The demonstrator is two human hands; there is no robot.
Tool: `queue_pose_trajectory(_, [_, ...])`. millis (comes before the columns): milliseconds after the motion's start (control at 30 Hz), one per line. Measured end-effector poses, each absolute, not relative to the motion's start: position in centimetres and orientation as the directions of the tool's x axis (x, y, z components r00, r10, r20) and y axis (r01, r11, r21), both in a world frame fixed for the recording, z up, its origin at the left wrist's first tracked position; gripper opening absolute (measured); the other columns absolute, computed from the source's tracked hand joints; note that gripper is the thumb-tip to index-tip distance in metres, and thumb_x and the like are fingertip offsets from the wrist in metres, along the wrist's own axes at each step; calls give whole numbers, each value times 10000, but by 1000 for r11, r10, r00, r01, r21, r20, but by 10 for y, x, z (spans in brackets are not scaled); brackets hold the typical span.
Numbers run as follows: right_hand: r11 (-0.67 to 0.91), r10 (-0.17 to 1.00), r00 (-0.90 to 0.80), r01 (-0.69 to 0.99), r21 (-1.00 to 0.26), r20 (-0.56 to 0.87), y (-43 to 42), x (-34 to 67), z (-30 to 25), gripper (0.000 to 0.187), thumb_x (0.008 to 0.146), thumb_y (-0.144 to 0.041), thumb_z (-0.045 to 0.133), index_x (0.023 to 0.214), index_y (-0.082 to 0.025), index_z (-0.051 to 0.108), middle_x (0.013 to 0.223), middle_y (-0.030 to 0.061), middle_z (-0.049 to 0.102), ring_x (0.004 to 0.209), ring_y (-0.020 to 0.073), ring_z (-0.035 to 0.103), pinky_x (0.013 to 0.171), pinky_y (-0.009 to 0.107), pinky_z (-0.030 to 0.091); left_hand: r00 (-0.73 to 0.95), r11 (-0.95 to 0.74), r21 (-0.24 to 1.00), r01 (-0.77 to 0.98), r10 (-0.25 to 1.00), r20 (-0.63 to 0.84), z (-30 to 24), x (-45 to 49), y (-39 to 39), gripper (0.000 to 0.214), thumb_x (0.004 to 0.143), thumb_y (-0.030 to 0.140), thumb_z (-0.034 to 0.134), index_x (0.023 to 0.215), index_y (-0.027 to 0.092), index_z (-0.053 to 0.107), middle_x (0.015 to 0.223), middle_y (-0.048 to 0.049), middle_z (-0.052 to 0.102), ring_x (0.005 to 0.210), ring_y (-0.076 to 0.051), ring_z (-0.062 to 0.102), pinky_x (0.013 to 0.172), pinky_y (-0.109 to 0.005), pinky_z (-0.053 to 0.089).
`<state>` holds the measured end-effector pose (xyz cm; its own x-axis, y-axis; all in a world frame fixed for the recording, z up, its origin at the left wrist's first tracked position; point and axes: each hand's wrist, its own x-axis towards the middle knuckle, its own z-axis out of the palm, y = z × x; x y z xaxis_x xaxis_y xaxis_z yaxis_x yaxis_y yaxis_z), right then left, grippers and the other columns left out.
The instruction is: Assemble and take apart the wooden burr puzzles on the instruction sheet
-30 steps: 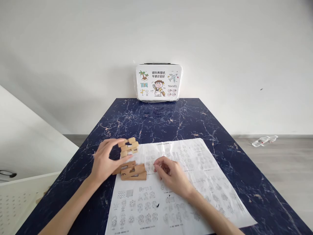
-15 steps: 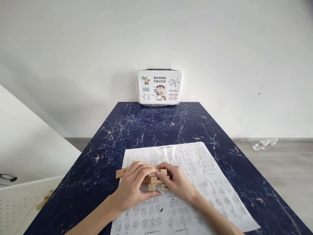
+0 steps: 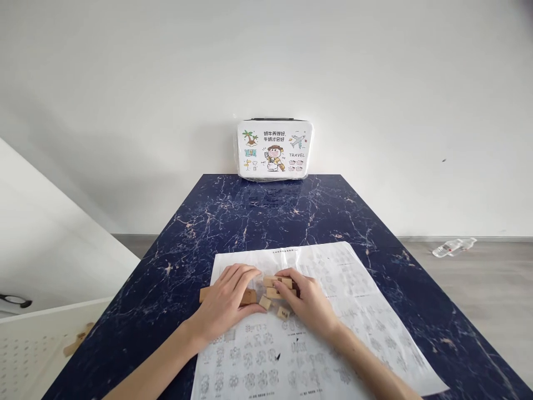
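Note:
On a printed paper sheet (image 3: 258, 383), both hands meet around several small light wooden blocks (image 3: 278, 282). My right hand (image 3: 314, 303) grips these stacked blocks from the right, thumb in front and fingers behind. Below the stack lie a tilted block (image 3: 265, 303) near my left thumb tip and a block with a dark mark (image 3: 283, 313). My left hand (image 3: 227, 294) arches over darker brown wooden pieces (image 3: 249, 297), its thumb and fingers apart. The hand covers the middle of these brown pieces, and their left end sticks out past it.
A white case with cartoon prints (image 3: 275, 149) stands at the far end of the blue marbled table (image 3: 266, 222), against the wall. A white perforated basket (image 3: 25, 344) holding wooden pieces (image 3: 79, 339) is at lower left. A clear plastic bottle (image 3: 453, 247) lies on the floor at right.
My left fingers have drawn back from the light blocks, leaving a gap. The stack in my right hand has shifted slightly right, and the two lower blocks have turned askew.

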<state>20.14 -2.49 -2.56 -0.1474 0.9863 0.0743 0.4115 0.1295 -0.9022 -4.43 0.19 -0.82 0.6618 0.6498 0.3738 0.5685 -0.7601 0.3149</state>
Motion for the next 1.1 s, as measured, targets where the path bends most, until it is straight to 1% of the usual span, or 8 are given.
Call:
queue_pose_trajectory(200, [214,975,-161,484,-848,154,-26,202,-28,240,1073,-430,557,1124,-242,697,938,50,795,756,208,696,706,331,548,676,-765,309,565,644,358,-7,-50,8,576,980,560,725,1411,232,527,1302,-112,679,1206,-325,665,997,-504,595])
queue_pose_trajectory(400, [311,950,-195,531,-788,244,-28,201,-29,199,1084,-378,548,1118,-255,701,1058,60,800,870,231,746,746,345,555,722,-817,283,502,577,383,-2,-48,5,517,996,528,722,1377,218,560,1280,-118,691,1178,-310,675,989,-482,592])
queue_pose_trajectory(600, [329,944,-177,558,-762,278,-28,200,-31,222,1089,-389,535,1141,-255,704,1048,63,798,805,223,743,701,340,541,757,-860,226,457,509,409,-3,-45,1,359,988,469,761,1173,198,618,1190,-102,711,1112,-295,685,938,-455,584])
queue_pose_trajectory(667, [324,945,-160,574,-752,286,-28,200,-32,240,1085,-402,535,1178,-249,695,1024,66,800,775,220,738,684,335,536,759,-864,218,455,504,412,-3,-44,1,352,980,465,774,1138,195,614,1162,-99,708,1082,-294,685,914,-451,579])
queue_pose_trajectory(733, [305,951,-142,593,-745,276,-27,201,-33,257,1083,-416,532,1200,-244,682,954,59,794,712,212,720,642,323,517,760,-868,222,445,497,418,-3,-44,0,341,987,457,768,1124,190,605,1139,-97,705,1059,-289,682,902,-444,573])
queue_pose_trajectory(800, [282,958,-130,598,-751,257,-27,201,-33,254,1080,-425,535,1190,-244,677,887,44,779,661,202,695,607,309,493,759,-871,234,433,492,427,-2,-44,0,296,1019,426,736,1125,187,596,1127,-95,701,1042,-279,678,893,-431,567])
queue_pose_trajectory(900, [264,964,-119,554,-789,239,-27,200,-32,227,1070,-428,555,1143,-252,678,885,36,770,666,192,673,609,299,477,746,-864,262,429,503,436,-1,-43,-1,230,1064,384,680,1145,189,589,1126,-93,692,1040,-268,666,895,-416,560])
queue_pose_trajectory(1100, [202,979,-74,451,-869,189,-29,199,-32,266,1057,-465,571,1121,-239,697,850,34,745,627,173,599,594,300,461,690,-830,314,460,557,462,-1,-39,-3,203,1098,390,617,1183,209,589,1128,-85,693,1043,-256,664,929,-418,563])
